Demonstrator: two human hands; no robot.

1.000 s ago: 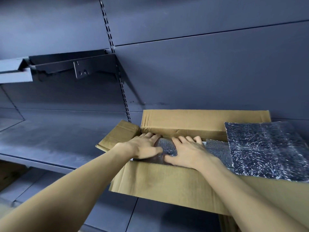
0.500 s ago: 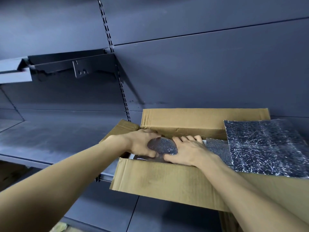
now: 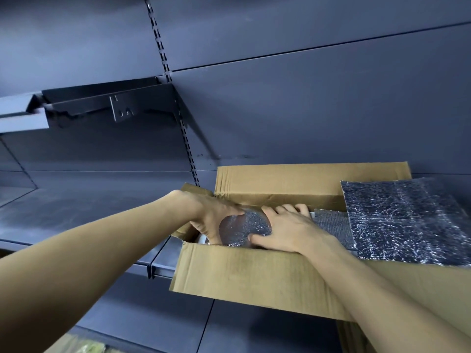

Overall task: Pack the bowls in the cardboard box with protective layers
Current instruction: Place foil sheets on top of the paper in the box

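An open cardboard box (image 3: 244,273) sits on a dark shelf, its flaps folded out. Inside at the left lies a rounded bundle wrapped in silvery bubble foil (image 3: 243,229), bowl-shaped under the wrap. My left hand (image 3: 211,215) cups its left side with fingers curled under it. My right hand (image 3: 283,230) presses on its right side, thumb along the near edge. Both hands grip the bundle inside the box. More foil sheet (image 3: 331,225) lies in the box to the right.
A flat silver foil sheet (image 3: 407,220) rests over the box's right side. The grey shelf (image 3: 76,207) stretches left of the box. A bracket and upper shelf (image 3: 109,108) hang at the upper left. The slotted upright (image 3: 178,118) runs down the back panel.
My left hand has slid from the top of the foil bundle down around its left side, exposing the rounded wrapped shape. My right hand stays pressed on its right side.
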